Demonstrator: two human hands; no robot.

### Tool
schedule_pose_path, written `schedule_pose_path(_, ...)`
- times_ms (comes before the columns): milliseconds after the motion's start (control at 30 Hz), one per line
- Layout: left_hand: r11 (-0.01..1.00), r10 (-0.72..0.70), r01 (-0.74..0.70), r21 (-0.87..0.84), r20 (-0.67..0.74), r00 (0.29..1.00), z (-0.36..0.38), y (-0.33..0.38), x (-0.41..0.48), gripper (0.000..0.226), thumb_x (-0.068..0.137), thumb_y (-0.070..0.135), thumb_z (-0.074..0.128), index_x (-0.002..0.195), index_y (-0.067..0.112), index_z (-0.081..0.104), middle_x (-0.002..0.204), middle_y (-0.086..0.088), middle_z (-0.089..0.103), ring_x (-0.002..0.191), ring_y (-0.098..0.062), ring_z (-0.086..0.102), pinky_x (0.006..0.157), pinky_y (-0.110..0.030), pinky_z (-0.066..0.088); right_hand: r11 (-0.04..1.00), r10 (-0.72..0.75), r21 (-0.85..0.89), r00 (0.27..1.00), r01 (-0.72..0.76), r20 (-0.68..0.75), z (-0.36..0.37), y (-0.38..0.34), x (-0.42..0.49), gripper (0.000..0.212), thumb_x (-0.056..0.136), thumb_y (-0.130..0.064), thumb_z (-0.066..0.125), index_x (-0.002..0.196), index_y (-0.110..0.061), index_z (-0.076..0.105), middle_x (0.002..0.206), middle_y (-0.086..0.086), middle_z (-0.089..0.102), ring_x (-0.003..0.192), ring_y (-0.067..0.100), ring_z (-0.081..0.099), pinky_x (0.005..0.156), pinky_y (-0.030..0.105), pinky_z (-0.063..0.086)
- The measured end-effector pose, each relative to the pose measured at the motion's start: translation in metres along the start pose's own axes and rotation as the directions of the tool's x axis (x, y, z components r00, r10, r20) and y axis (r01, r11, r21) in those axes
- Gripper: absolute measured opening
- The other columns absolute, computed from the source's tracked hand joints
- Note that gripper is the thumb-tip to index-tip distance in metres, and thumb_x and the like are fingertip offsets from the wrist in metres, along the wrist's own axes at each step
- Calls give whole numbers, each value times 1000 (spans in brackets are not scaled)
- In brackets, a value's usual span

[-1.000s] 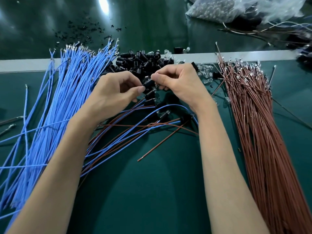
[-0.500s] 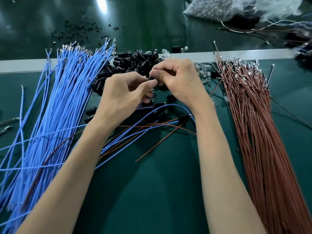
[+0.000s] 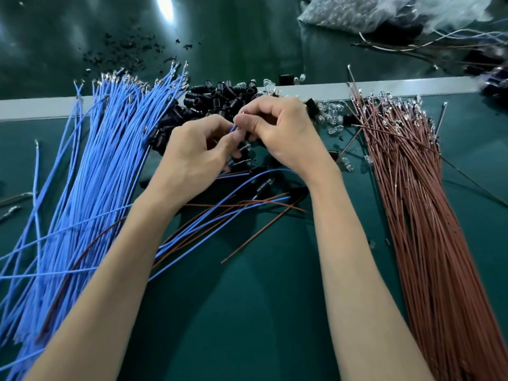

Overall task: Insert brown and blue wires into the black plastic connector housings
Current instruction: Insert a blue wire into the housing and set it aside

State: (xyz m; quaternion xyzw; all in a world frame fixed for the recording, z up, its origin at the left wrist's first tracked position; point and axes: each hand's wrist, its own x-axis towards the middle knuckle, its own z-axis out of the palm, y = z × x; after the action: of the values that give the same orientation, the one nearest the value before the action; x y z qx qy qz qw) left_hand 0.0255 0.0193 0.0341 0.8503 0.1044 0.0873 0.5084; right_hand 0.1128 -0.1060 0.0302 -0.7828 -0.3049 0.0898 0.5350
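Pale strip (image 3: 412, 88) crosses the green mat (image 3: 247, 312) side to side. Beyond the strip, toward its left end — scattered black crumbs (image 3: 123, 50). Beyond its right end — a clear plastic bag (image 3: 357, 12) of small pale beads. Against the strip's near edge, loose clear bulbs (image 3: 332, 111).

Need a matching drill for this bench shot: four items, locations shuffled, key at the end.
Items
1. blue wire bundle
2. brown wire bundle
3. black housings
4. clear bag

Places
a. far right corner of the view
b. left of the hands
c. just beyond the hands
d. right of the hands

Pairs: 1-b, 2-d, 3-c, 4-a
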Motion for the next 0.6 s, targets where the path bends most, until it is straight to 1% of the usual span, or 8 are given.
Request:
schedule_pose_path(33,1000,8,-7,15,-23,1000,0,0,0,15,94,25,60,80,22,64,65,8,64,51,-3,50,53,-20,42,1000,6,26,1000,-7,18,-1,0,0,17,87,-13,68,73,-23,67,67,-10,67,65,9,57,68,29,52)
schedule_pose_path(100,1000,18,-18,12,-40,999,-2,0,0,17,92,26,62,75,23,64,55,14,60,49,-1,45,52,-19,37,997,20,73,999,-23,40,-2,2,-1,10,87,-13,68,78,-17,69,70,-5,69,63,5,58,64,22,50)
schedule_pose_path(133,1000,22,-22,-1,-45,999,-3,0,0,17,92,26,62,75,23,64,54,16,59,48,0,44,51,-17,34,996,24,89,999,-28,46,-3,3,-2,8,87,-13,68,79,-15,70,71,-5,69,61,1,57,62,17,47)
schedule_pose_path(200,999,25,-27,-34,-61,998,-3,0,0,13,91,24,63,80,19,66,59,13,61,50,1,45,52,-16,34,992,38,115,998,-43,50,-5,5,-2,8,87,-13,68,80,-16,69,70,-8,67,57,-3,55,61,12,44)
schedule_pose_path(300,996,10,-17,-91,-81,997,-3,1,0,8,91,18,64,85,13,66,67,6,63,52,3,50,56,-12,38,987,75,138,994,-85,81,-6,7,-1,14,88,-13,68,78,-22,67,63,-15,63,57,-3,53,61,12,44)
schedule_pose_path(433,995,-16,7,-102,-90,996,-3,0,0,10,90,18,64,80,18,66,66,9,63,53,3,50,57,-13,40,988,98,108,990,-108,98,-3,7,0,18,90,-14,65,76,-26,64,66,-13,60,57,-4,50,61,12,43)
schedule_pose_path(533,993,-32,20,-113,-106,994,-4,0,0,10,90,20,65,79,20,66,66,9,64,55,3,50,61,-17,42,990,90,99,991,-99,96,-3,6,0,18,90,-14,65,77,-25,63,66,-12,58,56,-4,49,60,12,42)
schedule_pose_path(600,993,-43,31,-114,-106,993,-5,-1,0,10,89,21,65,79,20,67,67,7,64,57,1,51,63,-21,43,992,77,94,992,-87,104,-4,6,0,15,89,-14,67,78,-24,64,68,-11,60,59,-2,50,63,13,43)
